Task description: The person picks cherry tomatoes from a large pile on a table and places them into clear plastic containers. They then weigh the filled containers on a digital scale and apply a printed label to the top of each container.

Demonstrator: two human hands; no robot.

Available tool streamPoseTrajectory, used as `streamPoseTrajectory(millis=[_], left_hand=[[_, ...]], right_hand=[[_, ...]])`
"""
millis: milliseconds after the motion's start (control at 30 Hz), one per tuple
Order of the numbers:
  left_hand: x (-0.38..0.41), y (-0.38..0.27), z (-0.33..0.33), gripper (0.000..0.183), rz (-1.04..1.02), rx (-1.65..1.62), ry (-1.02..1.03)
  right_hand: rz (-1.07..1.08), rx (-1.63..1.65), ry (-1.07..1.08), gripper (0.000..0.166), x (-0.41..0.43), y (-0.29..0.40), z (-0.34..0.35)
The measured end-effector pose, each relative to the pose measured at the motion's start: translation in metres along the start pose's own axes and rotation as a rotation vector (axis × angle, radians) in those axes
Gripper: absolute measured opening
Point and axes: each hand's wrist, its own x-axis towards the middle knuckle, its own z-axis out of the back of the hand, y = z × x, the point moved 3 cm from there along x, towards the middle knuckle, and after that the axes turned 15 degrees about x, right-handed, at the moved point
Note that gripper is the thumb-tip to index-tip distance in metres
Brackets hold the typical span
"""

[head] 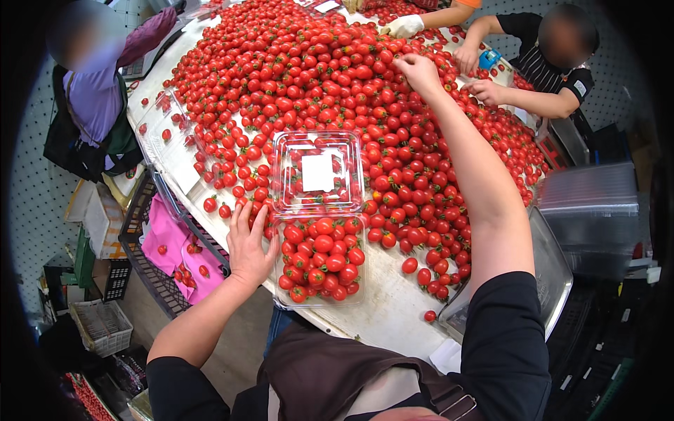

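Note:
A transparent plastic clamshell box (360,302) stands at the table's near edge, its tray heaped with cherry tomatoes (322,243). Its hinged lid (318,205) lies folded back over loose tomatoes, with a white label on it. My left hand (251,247) rests at the box's left side, fingers apart and thumb by the tray wall; it holds nothing. Far across the big pile of cherry tomatoes (326,73), my right hand (419,74) reaches in with fingers bent together. Whether a tomato sits between those fingertips is hidden.
Co-workers' hands (487,92) and a gloved hand (404,26) work at the pile's far right. Another person (92,100) stands left. A metal tray (547,263) and stacked plastic boxes (587,216) are at right. A dark crate (150,252) with pink lining stands left below.

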Motion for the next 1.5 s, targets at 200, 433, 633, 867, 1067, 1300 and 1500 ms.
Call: streamPoseTrajectory(millis=[200,433,633,867,1067,1300,1500], left_hand=[[0.003,0.001,-0.002,0.068,-0.021,-0.009,-0.001],[0.002,0.001,0.0,0.066,-0.019,-0.02,-0.003],[0.002,0.002,-0.003,0.066,-0.017,-0.021,-0.02],[0.001,0.001,-0.001,0.064,-0.005,-0.009,-0.02],[0.004,-0.001,0.0,0.065,-0.02,-0.014,-0.011],[0.0,0.001,-0.001,0.066,-0.003,-0.003,0.004],[0.006,-0.001,-0.001,0.066,-0.038,-0.029,-0.002]], right_hand=[[0.472,-0.535,-0.037,0.035,0.028,0.028,-0.055],[0.334,-0.698,0.111,0.03,0.023,0.042,-0.067],[0.002,0.513,0.096,0.034,0.031,0.014,-0.005],[-0.317,0.983,0.039,0.028,-0.004,0.008,0.041],[-0.09,0.13,0.005,0.033,0.024,-0.01,0.005],[-0.136,-0.503,-0.179,0.04,0.023,-0.008,-0.02],[0.122,-0.055,-0.049,0.046,0.049,-0.069,0.002]])
